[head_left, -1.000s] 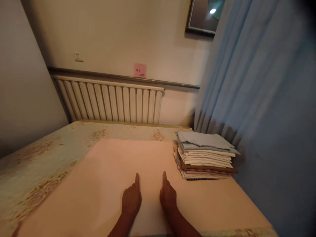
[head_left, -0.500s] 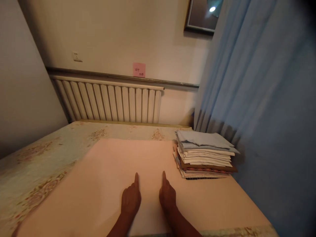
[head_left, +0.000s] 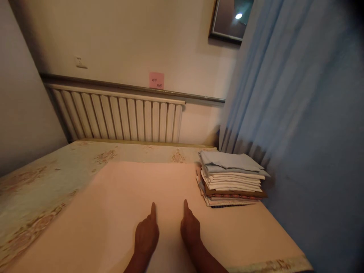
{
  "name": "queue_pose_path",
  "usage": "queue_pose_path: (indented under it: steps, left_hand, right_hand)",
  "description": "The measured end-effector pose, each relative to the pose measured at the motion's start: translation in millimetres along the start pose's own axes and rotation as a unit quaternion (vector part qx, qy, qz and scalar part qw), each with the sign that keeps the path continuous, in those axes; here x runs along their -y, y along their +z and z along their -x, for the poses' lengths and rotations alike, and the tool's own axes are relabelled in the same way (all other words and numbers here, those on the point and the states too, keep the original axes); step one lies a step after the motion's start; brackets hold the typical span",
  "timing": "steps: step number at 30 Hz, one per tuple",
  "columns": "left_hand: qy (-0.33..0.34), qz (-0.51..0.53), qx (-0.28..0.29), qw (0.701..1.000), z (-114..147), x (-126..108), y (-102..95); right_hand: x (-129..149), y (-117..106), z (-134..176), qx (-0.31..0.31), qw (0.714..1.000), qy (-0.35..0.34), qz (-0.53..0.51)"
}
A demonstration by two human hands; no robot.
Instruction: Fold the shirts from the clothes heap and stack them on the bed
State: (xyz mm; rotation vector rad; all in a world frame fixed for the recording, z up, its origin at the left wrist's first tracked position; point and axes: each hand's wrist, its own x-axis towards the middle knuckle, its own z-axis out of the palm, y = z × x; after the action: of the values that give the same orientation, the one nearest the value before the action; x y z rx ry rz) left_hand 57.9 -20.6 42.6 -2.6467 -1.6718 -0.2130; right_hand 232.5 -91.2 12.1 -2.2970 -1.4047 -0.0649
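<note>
My left hand (head_left: 146, 235) is over the peach-coloured sheet (head_left: 113, 201), its index finger stretched forward and the other fingers curled under. My right hand (head_left: 190, 228) mirrors it a short way to the right, with the index finger also pointing ahead. Neither hand shows anything in it. Whether the fingertips touch the sheet, I cannot tell. Beyond my right hand, a stack of folded cloths (head_left: 231, 178) lies on the sheet's right part, grey-blue on top, with cream, brown and patterned layers below.
Under the sheet is a floral bed cover (head_left: 31, 182). Behind it, a radiator (head_left: 122, 117) runs along the wall below a pink note (head_left: 156, 80). A blue curtain (head_left: 307, 144) hangs on the right, and a framed picture (head_left: 227, 21) is on the wall.
The view has turned slightly right, so the room sits a little further left. Both hands keep the same pointing pose and appear slightly lower and further left.
</note>
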Motion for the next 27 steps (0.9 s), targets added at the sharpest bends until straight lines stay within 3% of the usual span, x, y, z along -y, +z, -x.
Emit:
queue_pose_path:
  steps: [4,7,9,12,14,17,19,22,27]
  left_hand:
    - [0.023,0.012,0.006,1.0,0.9,4.4,0.7]
    - [0.053,0.03,0.019,0.998,0.6,14.1,10.0]
    - [0.065,0.056,0.028,0.996,-1.3,23.1,20.6]
    - [0.067,0.125,0.023,0.99,-6.7,36.1,36.4]
    - [0.058,0.175,0.025,0.982,-11.7,42.5,42.8]
    - [0.039,0.222,0.042,0.973,-20.0,47.6,43.6]
    - [0.036,0.233,0.056,0.97,-24.4,48.8,39.6]
    - [0.046,0.241,0.066,0.967,-27.0,49.0,31.4]
    - [0.071,0.251,0.038,0.965,-23.6,48.9,29.0]
  right_hand:
    - [-3.7,-4.7,-0.1,-0.003,0.999,-0.025,-0.042]
    - [-10.7,-36.3,-12.9,0.033,0.991,-0.067,-0.115]
    - [-19.2,-75.4,-34.4,0.026,0.986,-0.088,-0.139]
    - [-40.6,-149.6,-86.6,-0.083,0.989,-0.083,-0.092]
    - [-60.0,-196.2,-127.8,-0.141,0.989,-0.031,0.009]
    - [-90.5,-242.1,-181.3,-0.153,0.98,0.053,0.114]
    - [-107.4,-252.9,-204.7,-0.135,0.977,0.089,0.138]
    - [-124.2,-248.6,-221.5,-0.08,0.974,0.137,0.16]
    - [-120.4,-238.6,-229.0,-0.012,0.976,0.165,0.142]
